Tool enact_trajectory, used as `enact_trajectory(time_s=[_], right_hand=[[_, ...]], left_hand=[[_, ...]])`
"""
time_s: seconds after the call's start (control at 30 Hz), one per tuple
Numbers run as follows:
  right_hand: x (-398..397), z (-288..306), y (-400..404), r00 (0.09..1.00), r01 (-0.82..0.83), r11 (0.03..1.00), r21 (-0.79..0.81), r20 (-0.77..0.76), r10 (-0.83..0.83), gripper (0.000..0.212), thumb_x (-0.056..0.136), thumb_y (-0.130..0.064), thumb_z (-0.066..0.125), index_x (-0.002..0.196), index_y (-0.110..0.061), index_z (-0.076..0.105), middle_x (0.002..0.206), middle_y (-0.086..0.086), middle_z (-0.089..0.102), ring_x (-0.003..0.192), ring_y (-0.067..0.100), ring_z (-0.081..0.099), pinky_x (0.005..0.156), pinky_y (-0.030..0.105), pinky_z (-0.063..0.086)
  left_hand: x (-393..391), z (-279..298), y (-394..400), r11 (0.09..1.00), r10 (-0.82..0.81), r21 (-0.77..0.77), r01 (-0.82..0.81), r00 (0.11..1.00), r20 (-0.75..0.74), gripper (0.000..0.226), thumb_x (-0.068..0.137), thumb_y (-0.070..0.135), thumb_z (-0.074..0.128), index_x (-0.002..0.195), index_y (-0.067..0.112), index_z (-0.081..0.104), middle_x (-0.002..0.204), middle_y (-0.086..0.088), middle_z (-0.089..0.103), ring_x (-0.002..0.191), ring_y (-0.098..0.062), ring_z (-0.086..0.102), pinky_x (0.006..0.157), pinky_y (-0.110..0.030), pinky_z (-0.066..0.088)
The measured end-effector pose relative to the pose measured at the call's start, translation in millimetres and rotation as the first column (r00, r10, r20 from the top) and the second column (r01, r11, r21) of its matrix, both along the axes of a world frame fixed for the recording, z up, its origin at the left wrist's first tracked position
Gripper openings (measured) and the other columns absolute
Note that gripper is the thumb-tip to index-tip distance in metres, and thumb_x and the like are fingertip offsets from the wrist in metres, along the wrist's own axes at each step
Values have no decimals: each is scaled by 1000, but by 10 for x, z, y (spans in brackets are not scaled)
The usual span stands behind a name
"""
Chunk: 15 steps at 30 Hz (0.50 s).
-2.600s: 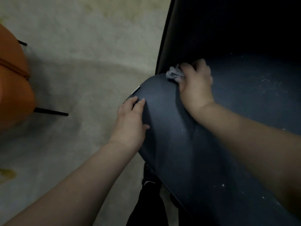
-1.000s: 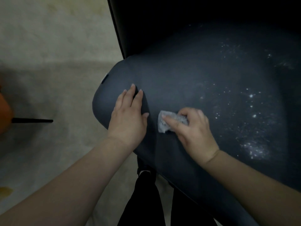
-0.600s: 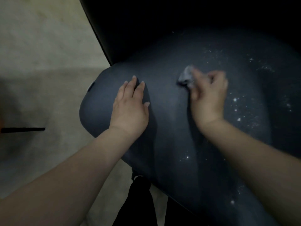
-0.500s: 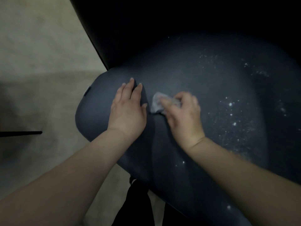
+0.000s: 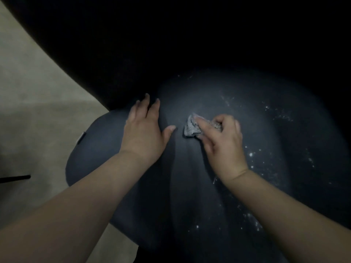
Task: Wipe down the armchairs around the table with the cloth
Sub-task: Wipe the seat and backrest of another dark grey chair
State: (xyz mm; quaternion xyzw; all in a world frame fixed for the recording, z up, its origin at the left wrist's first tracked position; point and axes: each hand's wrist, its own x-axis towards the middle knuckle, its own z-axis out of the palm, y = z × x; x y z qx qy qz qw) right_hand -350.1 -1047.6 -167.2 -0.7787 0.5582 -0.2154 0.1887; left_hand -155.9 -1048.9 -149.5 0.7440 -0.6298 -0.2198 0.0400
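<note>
At frame centre, the right hand pinches a crumpled grey cloth against the dark blue padded armchair seat; left hand rests flat beside it, fingers straight.

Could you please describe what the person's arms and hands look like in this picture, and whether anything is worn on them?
Both forearms are bare up to the frame's edge: no sleeves, gloves, watch or bracelets show. The left hand and the right hand carry no visible rings, though the light is dim and the right one is slightly blurred. The left hand's nails look short and plain.
</note>
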Motion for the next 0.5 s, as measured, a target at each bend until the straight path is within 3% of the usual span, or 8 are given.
enact_trajectory(time_s=[0.07, 0.13, 0.27, 0.33, 0.5], right_hand=[[-133, -4, -236, 999, 27, 999, -31, -28, -28, 42, 81, -7, 69, 120, -21, 67, 102, 23, 51, 91, 41, 49, 79, 48, 46], [-221, -31, -594, 982, 184, 982, -51, -34, -186, 39, 83, -7, 66, 121, -19, 66, 106, 25, 49, 96, 41, 46, 83, 46, 44], [-259, -82, -1191, 908, 419, 908, 5, -26, -418, 37, 89, -13, 60, 126, -20, 61, 117, 19, 44, 108, 35, 41, 96, 42, 39], [-172, -67, -1106, 930, 367, 930, 1, -22, -367, 40, 87, -8, 59, 125, -20, 61, 113, 20, 46, 103, 35, 43, 90, 41, 41], [-141, -14, -488, 999, -41, 999, 20, 6, 41, 44, 81, -7, 69, 122, -23, 64, 102, 18, 49, 90, 33, 45, 79, 38, 42]], left_hand=[[-10, 12, -137, 993, -11, 121, 6, 999, 47, 109, 72, 68, 61, 152, 21, 5, 159, -8, -1, 145, -29, 2, 118, -38, 9], [-42, 16, -261, 971, -1, 239, -20, 996, 86, 125, 62, 69, 69, 152, 22, -3, 159, -12, -6, 145, -33, 1, 118, -40, 12], [-131, -23, -350, 950, -4, 309, -42, 989, 147, 129, 61, 65, 73, 151, 22, -9, 158, -14, -10, 145, -34, -2, 118, -42, 15], [-132, -51, -322, 956, -5, 291, -40, 989, 150, 126, 63, 66, 70, 150, 24, -10, 158, -12, -11, 145, -32, -3, 118, -39, 12], [-114, -85, -251, 976, -4, 216, -29, 988, 152, 122, 64, 70, 64, 150, 27, -11, 159, -7, -11, 146, -27, -4, 116, -31, 10]])
